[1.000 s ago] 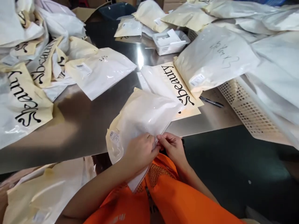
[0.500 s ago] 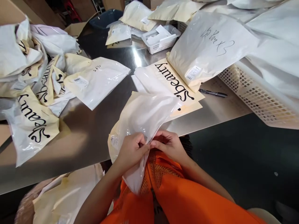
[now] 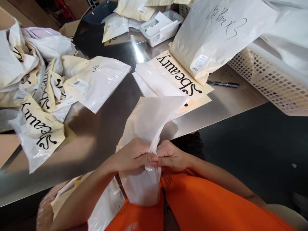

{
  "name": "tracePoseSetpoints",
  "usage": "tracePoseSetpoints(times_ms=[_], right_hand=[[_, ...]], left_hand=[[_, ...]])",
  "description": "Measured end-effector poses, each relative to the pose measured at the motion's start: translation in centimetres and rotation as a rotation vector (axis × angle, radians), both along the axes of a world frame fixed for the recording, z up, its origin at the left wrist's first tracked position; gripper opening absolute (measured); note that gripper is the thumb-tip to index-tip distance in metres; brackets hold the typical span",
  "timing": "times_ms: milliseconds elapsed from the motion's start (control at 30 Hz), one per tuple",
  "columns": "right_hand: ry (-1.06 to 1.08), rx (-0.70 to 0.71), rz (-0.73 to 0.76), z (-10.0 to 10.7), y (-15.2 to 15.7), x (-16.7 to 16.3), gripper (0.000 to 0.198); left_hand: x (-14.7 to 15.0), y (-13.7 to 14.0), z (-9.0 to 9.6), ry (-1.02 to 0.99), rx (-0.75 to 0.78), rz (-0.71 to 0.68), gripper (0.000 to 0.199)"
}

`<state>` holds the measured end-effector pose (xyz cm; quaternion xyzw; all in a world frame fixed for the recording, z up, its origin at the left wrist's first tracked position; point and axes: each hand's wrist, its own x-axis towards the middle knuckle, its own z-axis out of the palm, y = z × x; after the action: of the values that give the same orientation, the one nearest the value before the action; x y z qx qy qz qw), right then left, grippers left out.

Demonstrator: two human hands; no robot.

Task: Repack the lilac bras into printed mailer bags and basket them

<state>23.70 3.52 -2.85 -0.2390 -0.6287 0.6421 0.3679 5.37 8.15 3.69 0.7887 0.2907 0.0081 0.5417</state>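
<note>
My left hand [image 3: 131, 155] and my right hand [image 3: 172, 157] meet at the steel table's near edge, both pinching the middle of a glossy cream-and-white plastic bag [image 3: 150, 120]. The bag is bunched between my fingers. Its upper part stands up over the table [image 3: 101, 134], and its lower end hangs down onto my orange vest [image 3: 192, 205]. Just behind it lies a flat cream bag printed "Beauty" [image 3: 173, 73].
A heap of "Beauty" bags [image 3: 36, 96] covers the left side. A black pen [image 3: 222, 84] lies at the right, beside a cream perforated basket [image 3: 267, 77] under large bags. A small white basket [image 3: 160, 30] stands at the back. More bags [image 3: 72, 192] sit below the table's edge.
My hands have drawn the bag toward my body and downward, squeezing its middle tighter. Its lower end now hangs over my vest. The view has tilted down.
</note>
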Motion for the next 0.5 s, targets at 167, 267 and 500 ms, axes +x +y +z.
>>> tracePoseSetpoints(times_ms=[167,267,500], right_hand=[[0.112,-0.016,0.168,-0.4,-0.4,0.7,0.047],[0.095,0.063,0.130,-0.6,-0.1,0.7,0.042],[-0.082,0.417,-0.036,1.2,0.7,0.9,0.033]], left_hand=[[-0.9,-0.1,1.4,-0.081,-0.201,-0.189,0.038],[-0.9,-0.2,1.0,-0.018,-0.124,-0.149,0.035],[-0.3,-0.5,1.1,-0.144,0.037,-0.016,0.035]])
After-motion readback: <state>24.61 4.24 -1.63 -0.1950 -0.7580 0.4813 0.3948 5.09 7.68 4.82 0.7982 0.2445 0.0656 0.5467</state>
